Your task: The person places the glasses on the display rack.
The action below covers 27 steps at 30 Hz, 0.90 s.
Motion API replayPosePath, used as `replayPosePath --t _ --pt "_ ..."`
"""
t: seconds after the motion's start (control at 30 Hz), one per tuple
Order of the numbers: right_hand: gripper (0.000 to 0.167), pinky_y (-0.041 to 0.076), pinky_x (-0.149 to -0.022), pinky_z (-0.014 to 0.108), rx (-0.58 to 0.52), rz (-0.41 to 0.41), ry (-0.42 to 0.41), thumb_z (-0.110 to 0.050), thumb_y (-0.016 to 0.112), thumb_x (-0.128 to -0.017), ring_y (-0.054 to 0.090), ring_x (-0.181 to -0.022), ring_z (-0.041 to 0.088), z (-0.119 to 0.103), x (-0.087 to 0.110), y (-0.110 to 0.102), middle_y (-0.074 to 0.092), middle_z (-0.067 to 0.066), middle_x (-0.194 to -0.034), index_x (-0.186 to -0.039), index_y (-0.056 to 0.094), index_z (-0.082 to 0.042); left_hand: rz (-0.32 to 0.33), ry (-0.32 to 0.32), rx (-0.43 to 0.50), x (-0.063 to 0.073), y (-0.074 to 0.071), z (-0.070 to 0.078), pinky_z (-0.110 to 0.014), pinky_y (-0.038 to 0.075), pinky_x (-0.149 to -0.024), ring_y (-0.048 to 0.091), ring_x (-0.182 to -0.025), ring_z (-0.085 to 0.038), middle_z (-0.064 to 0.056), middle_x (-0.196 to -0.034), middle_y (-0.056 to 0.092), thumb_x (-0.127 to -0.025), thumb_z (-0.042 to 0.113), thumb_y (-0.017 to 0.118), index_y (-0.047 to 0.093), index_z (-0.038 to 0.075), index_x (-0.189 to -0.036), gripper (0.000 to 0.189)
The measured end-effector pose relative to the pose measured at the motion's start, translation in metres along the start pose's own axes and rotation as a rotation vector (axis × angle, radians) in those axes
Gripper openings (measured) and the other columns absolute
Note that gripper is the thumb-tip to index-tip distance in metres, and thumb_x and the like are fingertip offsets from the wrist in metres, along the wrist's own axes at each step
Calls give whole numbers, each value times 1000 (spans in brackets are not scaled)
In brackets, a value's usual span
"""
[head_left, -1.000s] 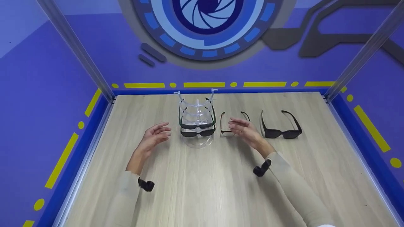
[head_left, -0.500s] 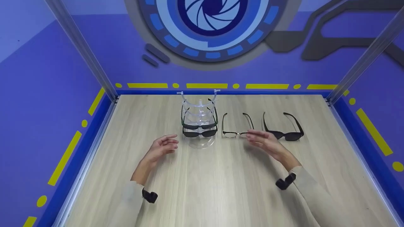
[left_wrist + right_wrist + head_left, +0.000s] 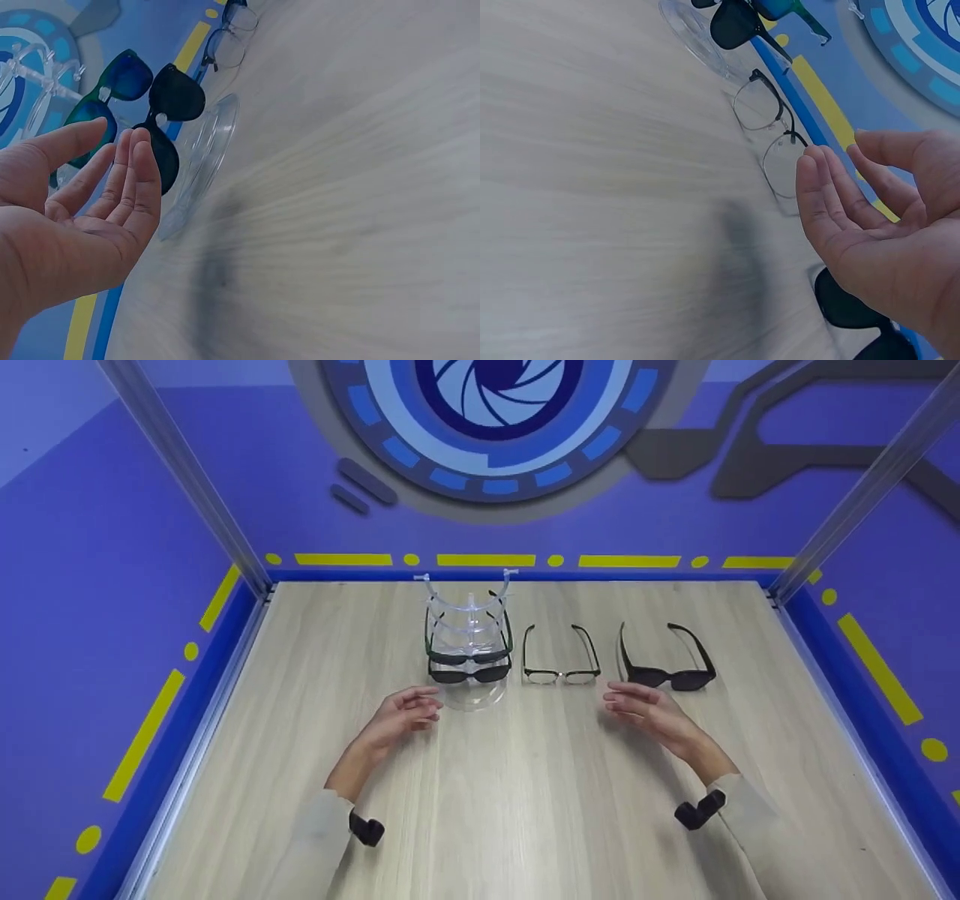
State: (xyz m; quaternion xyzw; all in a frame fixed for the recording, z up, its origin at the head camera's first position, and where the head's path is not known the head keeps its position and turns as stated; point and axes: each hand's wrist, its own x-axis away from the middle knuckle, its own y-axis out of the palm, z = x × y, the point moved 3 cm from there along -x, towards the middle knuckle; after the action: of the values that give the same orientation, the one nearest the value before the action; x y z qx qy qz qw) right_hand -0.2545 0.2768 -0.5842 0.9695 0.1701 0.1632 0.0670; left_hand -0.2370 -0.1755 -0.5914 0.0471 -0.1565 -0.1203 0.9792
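Observation:
A clear display stand (image 3: 471,607) holds two pairs of sunglasses, one above the other. The upper sunglasses (image 3: 469,658) have a green-tinted frame; the lower sunglasses (image 3: 450,676) are black. My left hand (image 3: 397,718), fingers loosely bent and holding nothing, hovers just left of the stand's round base (image 3: 214,146). Clear-lens eyeglasses (image 3: 561,675) with dark brows lie to the right of the stand, temples pointing back. Beyond them lie black sunglasses (image 3: 686,681). My right hand (image 3: 652,716) floats in front of these two pairs, palm inward, fingers relaxed around nothing.
The pale wood table (image 3: 510,795) is bounded by a blue back wall (image 3: 540,536) and blue side panels. Metal posts (image 3: 187,472) rise at the back corners. Upper arms of the stand stick up toward the wall.
My right hand has drawn back and to the right, uncovering the clear-lens eyeglasses. My left hand has shifted right and slightly nearer to me. The glasses and stand stay put.

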Motion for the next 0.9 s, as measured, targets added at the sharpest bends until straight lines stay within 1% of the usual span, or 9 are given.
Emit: replayPosePath --t 0.17,0.3,0.43,0.6,0.7,0.9 --pt "61 54 -106 27 36 22 11 -7 61 -102 69 -115 10 6 5 -6 73 0 -123 -153 32 12 -40 -8 18 -4 10 -4 -31 59 -89 70 -94 -11 -1 -108 74 -100 6 62 49 -8 -144 48" --pt "60 55 -104 26 20 19 13 -6 60 -102 69 -114 10 11 8 -10 73 -1 -121 -153 34 11 -70 -4 23 -7 19 -6 -29 59 -86 70 -94 -12 -3 -110 74 -101 5 61 47 -10 -144 48" --pt "55 56 -103 28 -15 -2 4 -5 59 -102 70 -113 9 14 10 -12 74 0 -120 -151 37 9 -92 2 25 -11 27 -7 -30 60 -88 70 -93 -12 -5 -112 73 -101 6 60 48 -10 -143 46" --pt "50 56 -102 28 -41 6 -6 -6 59 -103 70 -113 10 18 13 -15 75 -2 -118 -148 43 6 -105 -4 44 -17 38 -8 -32 60 -90 71 -93 -13 -1 -108 74 -101 7 60 50 -8 -143 45" --pt "49 56 -103 28 -67 14 -4 -6 58 -103 70 -114 11 22 15 -15 75 -2 -119 -148 44 5 -112 -6 57 -20 45 -10 -32 59 -90 70 -92 -13 0 -107 73 -102 7 59 51 -8 -142 44" --pt "56 55 -106 29 -93 12 -5 -7 55 -105 69 -116 12 28 17 -15 73 1 -124 -153 32 9 -119 -11 79 -27 58 -14 -34 59 -92 71 -92 -13 1 -105 73 -103 9 58 51 -7 -143 43"
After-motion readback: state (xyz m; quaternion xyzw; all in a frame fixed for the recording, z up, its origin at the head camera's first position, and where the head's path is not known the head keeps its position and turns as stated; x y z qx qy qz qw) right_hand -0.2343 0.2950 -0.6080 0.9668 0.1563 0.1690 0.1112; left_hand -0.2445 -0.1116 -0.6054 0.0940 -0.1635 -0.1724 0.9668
